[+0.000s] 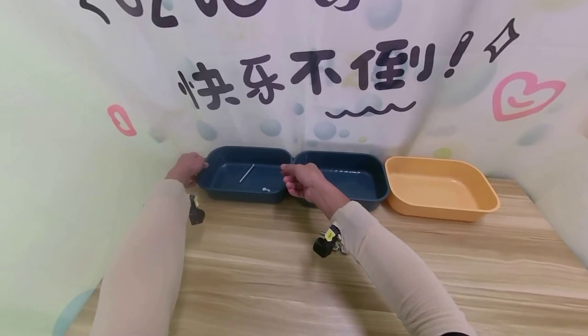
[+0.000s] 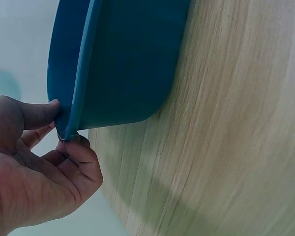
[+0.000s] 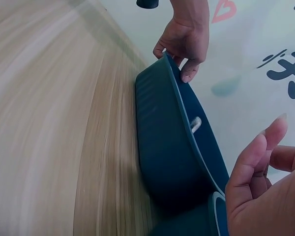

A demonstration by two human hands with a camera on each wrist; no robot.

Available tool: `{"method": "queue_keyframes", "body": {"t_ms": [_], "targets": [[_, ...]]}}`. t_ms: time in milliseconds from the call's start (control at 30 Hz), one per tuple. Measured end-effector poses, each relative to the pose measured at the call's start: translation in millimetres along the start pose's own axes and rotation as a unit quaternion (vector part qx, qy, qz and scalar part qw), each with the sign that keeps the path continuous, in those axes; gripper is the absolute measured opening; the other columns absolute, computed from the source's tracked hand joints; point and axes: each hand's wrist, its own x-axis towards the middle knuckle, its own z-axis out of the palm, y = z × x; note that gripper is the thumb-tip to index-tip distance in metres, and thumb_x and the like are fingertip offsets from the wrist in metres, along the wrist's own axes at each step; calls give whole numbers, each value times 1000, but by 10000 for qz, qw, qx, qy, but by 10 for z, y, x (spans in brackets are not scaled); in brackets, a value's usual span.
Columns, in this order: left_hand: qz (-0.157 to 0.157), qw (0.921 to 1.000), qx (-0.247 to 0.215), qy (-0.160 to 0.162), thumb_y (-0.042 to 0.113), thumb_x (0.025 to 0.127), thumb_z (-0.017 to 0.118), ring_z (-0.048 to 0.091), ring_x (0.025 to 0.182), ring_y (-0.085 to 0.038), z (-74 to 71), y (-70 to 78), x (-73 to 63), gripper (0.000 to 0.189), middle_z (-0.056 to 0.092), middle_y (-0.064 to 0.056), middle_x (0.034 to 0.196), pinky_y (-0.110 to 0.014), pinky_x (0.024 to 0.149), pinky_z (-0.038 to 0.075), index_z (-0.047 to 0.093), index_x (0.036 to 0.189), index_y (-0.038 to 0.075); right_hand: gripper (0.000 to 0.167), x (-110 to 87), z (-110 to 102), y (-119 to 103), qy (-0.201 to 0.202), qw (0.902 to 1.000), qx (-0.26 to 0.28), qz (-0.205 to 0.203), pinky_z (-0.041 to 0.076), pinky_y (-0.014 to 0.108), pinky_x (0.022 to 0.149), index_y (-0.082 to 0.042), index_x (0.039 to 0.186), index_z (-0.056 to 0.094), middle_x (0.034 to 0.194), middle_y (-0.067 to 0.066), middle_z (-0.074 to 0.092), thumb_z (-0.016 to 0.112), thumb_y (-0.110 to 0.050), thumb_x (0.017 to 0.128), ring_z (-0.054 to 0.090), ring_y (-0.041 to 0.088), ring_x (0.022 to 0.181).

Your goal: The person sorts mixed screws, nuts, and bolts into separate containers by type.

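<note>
At the left stands a dark blue bin (image 1: 243, 195) holding a long thin silvery rod (image 1: 247, 173) and a small pale piece (image 1: 266, 189). My left hand (image 1: 187, 169) grips this bin's left rim, thumb inside and fingers outside, as the left wrist view shows (image 2: 44, 162). My right hand (image 1: 307, 182) hovers where that bin meets a second blue bin (image 1: 376, 203). Its fingers are loosely bent, with nothing seen between them. In the right wrist view the right hand (image 3: 270, 182) is beside the rims, and a silvery end (image 3: 195, 124) shows inside the left bin.
A yellow-orange bin (image 1: 441, 211) stands to the right of the second blue bin. All three line up along a printed cloth (image 1: 275, 121) at the back of the wood-grain table (image 1: 257, 274). A dark wrist device (image 1: 325, 244) hangs below my right wrist.
</note>
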Motion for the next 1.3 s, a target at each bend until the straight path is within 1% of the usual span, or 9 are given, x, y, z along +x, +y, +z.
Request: {"method": "queue_keyframes", "body": {"t_ms": [67, 133, 300, 400, 700, 833, 1067, 1167, 1300], "targets": [[3, 10000, -3, 5, 11, 99, 41, 44, 83, -25, -4, -2, 1, 17, 43, -14, 98, -30, 59, 43, 48, 107, -2, 30, -3, -18, -1, -9, 10000, -31, 10, 49, 21, 54, -4, 111, 67, 65, -1, 59, 67, -27, 93, 53, 9, 52], [-4, 10000, -24, 12, 11, 99, 41, 44, 84, -26, -7, 0, -11, 20, 43, -15, 101, -31, 59, 43, 48, 111, -3, 29, -6, -36, 2, -17, 10000, -53, 6, 50, 21, 54, -4, 110, 68, 64, -1, 59, 66, -27, 93, 53, 9, 51], [28, 10000, -28, -45, 11, 99, 41, 44, 83, -27, -22, -8, -44, 20, 43, -18, 104, -31, 58, 43, 47, 111, -4, 20, -12, -76, 24, -8, 10000, -71, 3, 50, 21, 54, -6, 98, 69, 65, 0, 59, 66, -26, 93, 52, 9, 51], [26, 10000, -13, -54, 11, 99, 41, 45, 85, -28, -30, -26, -50, 18, 43, -19, 106, -30, 58, 43, 47, 109, -3, 20, -17, -97, 37, -1, 9999, -114, 38, 49, 21, 54, -7, 98, 69, 65, 0, 59, 66, -25, 93, 52, 10, 51], [-100, 9999, -90, -42, 11, 99, 39, 44, 86, -28, -27, -61, -49, 19, 42, -17, 104, -30, 60, 42, 46, 110, -3, 31, -36, -207, 99, -21, 9996, -266, 117, 50, 21, 54, -5, 114, 68, 66, 0, 59, 67, -26, 93, 52, 10, 51], [-99, 9999, -132, -35, 11, 100, 39, 45, 88, -29, -21, -45, -63, 22, 43, -18, 106, -31, 61, 42, 46, 114, -5, 30, -94, -299, 129, -32, 9991, -401, 132, 50, 21, 54, -6, 114, 69, 67, 0, 59, 67, -27, 92, 53, 10, 51], [-16, 9999, -144, -63, 11, 100, 38, 45, 91, -29, -18, 1, -105, 28, 43, -20, 110, -31, 62, 43, 45, 121, -7, 39, -232, -500, 167, -158, 9975, -670, 130, 49, 19, 52, -4, 122, 65, 66, 0, 59, 67, -30, 92, 52, 8, 50], [-13, 9999, -136, -90, 12, 100, 38, 45, 92, -30, -15, 21, -121, 31, 44, -21, 112, -31, 63, 44, 44, 124, -8, 39, -288, -580, 182, -220, 9969, -729, 179, 49, 19, 53, -4, 121, 65, 67, 0, 60, 67, -31, 92, 52, 9, 51], [-43, 9999, -119, -79, 12, 101, 38, 45, 91, -29, -18, 36, -96, 28, 44, -19, 109, -31, 63, 44, 46, 120, -6, 37, -360, -666, 202, -262, 9960, -836, 200, 49, 19, 53, -5, 120, 66, 67, 0, 60, 66, -31, 93, 52, 10, 51]]}}
